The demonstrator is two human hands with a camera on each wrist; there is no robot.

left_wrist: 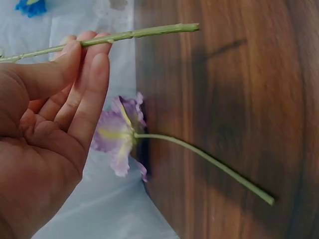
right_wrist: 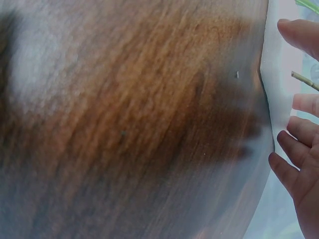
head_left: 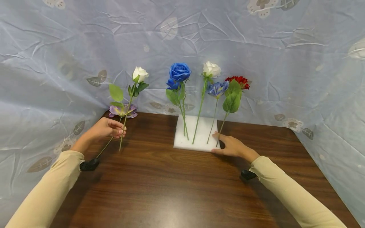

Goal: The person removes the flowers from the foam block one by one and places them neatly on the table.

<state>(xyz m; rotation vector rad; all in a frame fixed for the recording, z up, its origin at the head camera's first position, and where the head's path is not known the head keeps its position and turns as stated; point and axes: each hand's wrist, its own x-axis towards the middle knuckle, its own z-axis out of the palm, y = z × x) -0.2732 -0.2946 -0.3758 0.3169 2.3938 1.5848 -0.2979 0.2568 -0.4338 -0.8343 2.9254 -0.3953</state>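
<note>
Head view: the left hand (head_left: 106, 128) pinches a white rose (head_left: 140, 75) by its lower stem (left_wrist: 149, 33), above the table (head_left: 159, 177); the right hand (head_left: 233, 147), fingers spread, is at the foam (head_left: 203, 133), contact hard to judge. Likely light and soft-headed, the rose is best held by that stiff-looking stem.

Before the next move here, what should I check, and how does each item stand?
1. Left hand pinching a white rose by its stem: ok.
2. That stem's lower end off the table: ok.
3. Bare space on the white foam block: ok.
4. Right hand steadying the block: cannot tell, contact unclear.
5. Red flower seated in foam: cannot tell.
6. Purple flower in foam: not ok, lying on the table.
</note>
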